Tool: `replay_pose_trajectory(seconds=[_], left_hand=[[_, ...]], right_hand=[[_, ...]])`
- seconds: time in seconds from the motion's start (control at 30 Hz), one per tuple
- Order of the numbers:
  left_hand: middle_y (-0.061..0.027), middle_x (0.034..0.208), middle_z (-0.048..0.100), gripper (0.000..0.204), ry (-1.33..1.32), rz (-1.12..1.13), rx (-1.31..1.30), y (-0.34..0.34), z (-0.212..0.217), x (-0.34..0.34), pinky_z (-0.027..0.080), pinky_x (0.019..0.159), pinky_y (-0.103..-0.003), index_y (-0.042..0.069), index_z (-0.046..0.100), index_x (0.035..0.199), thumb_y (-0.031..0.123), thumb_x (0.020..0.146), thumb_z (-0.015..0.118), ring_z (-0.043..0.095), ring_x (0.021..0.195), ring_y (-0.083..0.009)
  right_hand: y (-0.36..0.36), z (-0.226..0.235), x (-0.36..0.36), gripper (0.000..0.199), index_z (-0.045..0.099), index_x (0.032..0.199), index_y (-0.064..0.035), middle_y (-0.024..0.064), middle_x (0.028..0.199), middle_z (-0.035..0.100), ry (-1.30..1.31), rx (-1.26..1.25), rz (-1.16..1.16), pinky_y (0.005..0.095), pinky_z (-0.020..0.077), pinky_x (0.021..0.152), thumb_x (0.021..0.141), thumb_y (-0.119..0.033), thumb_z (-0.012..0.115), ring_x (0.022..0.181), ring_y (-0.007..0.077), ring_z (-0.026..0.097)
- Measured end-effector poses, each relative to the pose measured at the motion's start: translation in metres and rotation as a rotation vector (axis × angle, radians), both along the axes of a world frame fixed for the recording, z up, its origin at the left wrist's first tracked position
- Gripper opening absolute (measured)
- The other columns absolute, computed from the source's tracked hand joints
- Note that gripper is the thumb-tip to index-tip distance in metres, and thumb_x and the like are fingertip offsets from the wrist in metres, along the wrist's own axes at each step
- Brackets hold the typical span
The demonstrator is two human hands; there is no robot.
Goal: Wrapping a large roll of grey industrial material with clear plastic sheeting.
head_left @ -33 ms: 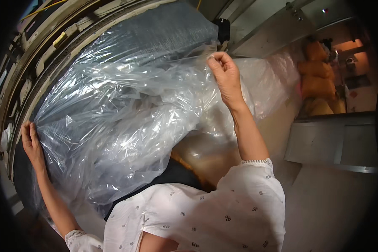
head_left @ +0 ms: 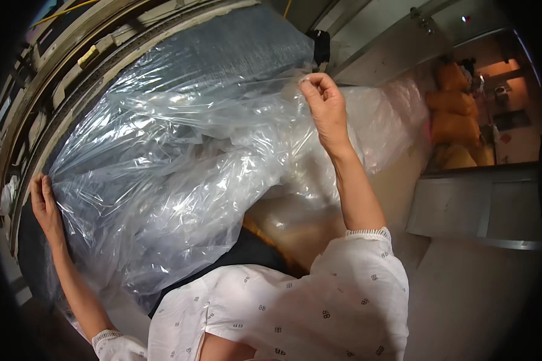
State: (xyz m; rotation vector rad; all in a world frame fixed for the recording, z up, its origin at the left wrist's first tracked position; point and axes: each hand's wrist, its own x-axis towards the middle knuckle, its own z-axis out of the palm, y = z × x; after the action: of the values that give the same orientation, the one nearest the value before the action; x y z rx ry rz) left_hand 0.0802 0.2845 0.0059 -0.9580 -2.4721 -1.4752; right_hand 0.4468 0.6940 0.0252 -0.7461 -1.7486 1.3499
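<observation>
A big clear plastic film (head_left: 180, 174), crumpled and shiny, spreads in front of me from the far left machine edge down to my waist. My right hand (head_left: 326, 111) is raised at the upper middle, thumb and fingers pinched together on the film's edge. At the far left, my left hand (head_left: 46, 203) has its fingers bent over the film's left edge beside the machine; the thumb is mostly hidden. Between the two hands the film's upper part is pulled fairly taut, while the lower part hangs in loose folds. Beneath its far part lies a dark grey-blue flat surface (head_left: 247, 42).
A long metal machine frame (head_left: 72, 84) with rails curves along the left and top. More clear plastic (head_left: 385, 120) lies to the right of my right hand. Orange sacks (head_left: 454, 126) are stacked beyond a doorway at right, above grey metal panels (head_left: 464, 207).
</observation>
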Motion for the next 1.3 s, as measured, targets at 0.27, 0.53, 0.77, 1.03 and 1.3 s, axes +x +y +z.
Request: replay_pose_trajectory(seconds=[0.27, 0.53, 0.77, 1.03, 1.3], left_hand=[[0.0048, 0.080, 0.048, 0.007, -0.169, -0.023, 0.038, -0.012, 0.004, 0.007, 0.035, 0.067, -0.016, 0.001, 0.056, 0.087, 0.007, 0.086, 0.058, 0.044, 0.074, -0.0033], [0.0026, 0.073, 0.044, 0.009, 0.007, 0.056, -0.041, -0.053, 0.022, 0.025, 0.033, 0.061, -0.017, 0.000, 0.053, 0.077, 0.000, 0.079, 0.061, 0.041, 0.067, -0.0043], [-0.0005, 0.080, 0.047, 0.002, 0.235, 0.406, -0.203, -0.248, 0.027, 0.078, 0.034, 0.067, -0.018, 0.000, 0.055, 0.082, -0.001, 0.083, 0.057, 0.043, 0.072, -0.0082], [-0.0051, 0.069, 0.049, 0.008, 0.287, 0.375, -0.136, -0.234, 0.042, 0.188, 0.034, 0.059, -0.024, 0.000, 0.056, 0.075, -0.003, 0.074, 0.064, 0.042, 0.064, -0.0137], [-0.0056, 0.067, 0.053, 0.008, 0.387, 0.278, -0.433, -0.246, 0.030, 0.252, 0.035, 0.053, -0.028, 0.000, 0.057, 0.074, -0.003, 0.071, 0.064, 0.044, 0.057, -0.0174]], right_hand=[[0.075, 0.023, -0.100, 0.013, 0.057, 0.082, -0.0024, 0.0128, 0.079, 0.061, -0.294, 0.909, -0.260, 0.0372, 0.0452, 0.063, 0.081, -0.016, 0.058, 0.073, 0.0320, 0.059], [0.089, -0.008, -0.196, 0.012, 0.057, 0.079, -0.0057, 0.0124, 0.079, 0.059, -0.441, 1.161, -0.169, 0.0425, 0.0451, 0.064, 0.078, -0.018, 0.057, 0.073, 0.0332, 0.058], [-0.020, 0.008, -0.198, 0.020, 0.060, 0.080, -0.0041, 0.0131, 0.079, 0.061, -0.423, 0.807, 0.179, 0.0417, 0.0453, 0.064, 0.077, -0.024, 0.059, 0.074, 0.0339, 0.059], [-0.040, -0.007, -0.237, 0.022, 0.062, 0.081, -0.0052, 0.0132, 0.079, 0.063, -0.359, 0.942, 0.122, 0.0407, 0.0453, 0.064, 0.077, -0.027, 0.059, 0.074, 0.0332, 0.060], [-0.070, 0.001, -0.255, 0.025, 0.065, 0.084, -0.0072, 0.0136, 0.076, 0.064, -0.452, 0.798, 0.162, 0.0390, 0.0462, 0.065, 0.076, -0.031, 0.061, 0.074, 0.0314, 0.061]])
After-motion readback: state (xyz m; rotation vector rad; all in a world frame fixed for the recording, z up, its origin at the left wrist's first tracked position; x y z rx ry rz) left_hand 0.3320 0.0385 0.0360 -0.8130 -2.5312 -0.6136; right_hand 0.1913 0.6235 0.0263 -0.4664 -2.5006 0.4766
